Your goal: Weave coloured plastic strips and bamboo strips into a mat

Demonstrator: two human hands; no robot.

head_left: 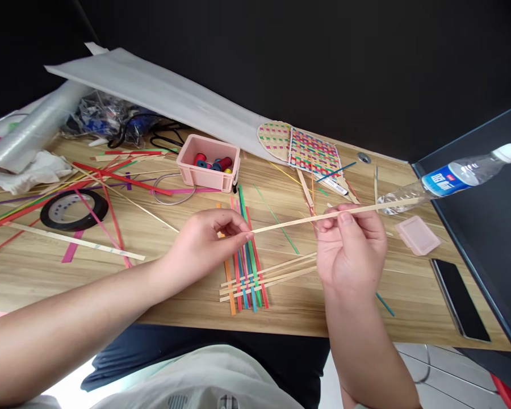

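Observation:
A long pale strip (289, 225) is stretched between my two hands above the table. My left hand (215, 236) pinches its left end between thumb and fingers. Farther along, my right hand (352, 244) grips the strip between thumb and fingers, palm up, and the strip's free end sticks out to the right. Below lies a partly woven piece (247, 289), where upright orange, red, blue, purple and green strips cross several pale strips. The upper part of the orange strip is partly hidden behind my left hand, and the pale strips run behind my right hand.
Behind are a pink basket (208, 177) of thread spools and two woven pieces (313, 152). At left lie black tape (74, 209) and loose coloured strips. On the right are a bottle (451, 179), a pink lid (418, 235) and a phone (460, 299).

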